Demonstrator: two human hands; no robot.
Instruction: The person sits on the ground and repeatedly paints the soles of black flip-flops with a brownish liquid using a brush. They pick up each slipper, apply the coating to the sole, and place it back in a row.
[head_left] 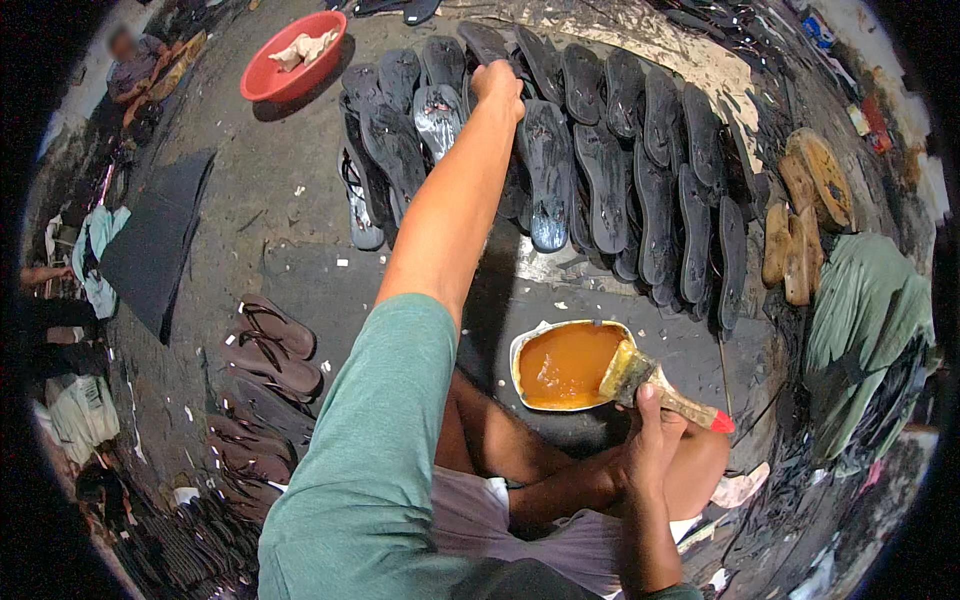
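Observation:
Stretched far forward, my left hand (497, 88) has its fingers closed at the near end of a dark sandal sole (484, 43) in the back row. Whether the sole is lifted off the others I cannot tell. My right hand (652, 438), low on the right, grips a paintbrush (668, 392) with a worn handle and red tip. Its bristles, coated in yellowish matter, rest at the right rim of an open container (517, 372) of amber, glue-like liquid (565, 362). Glossy black soles (548, 175) lie in overlapping rows around my left hand.
A red basin (262, 88) with pale cloth stands far left. Brown thong sandals (272, 345) lie on the left, beyond them a black sheet (155, 240). Worn foot-shaped blocks (795, 245) and green cloth (865, 320) are on the right. Another person (135, 70) sits far left.

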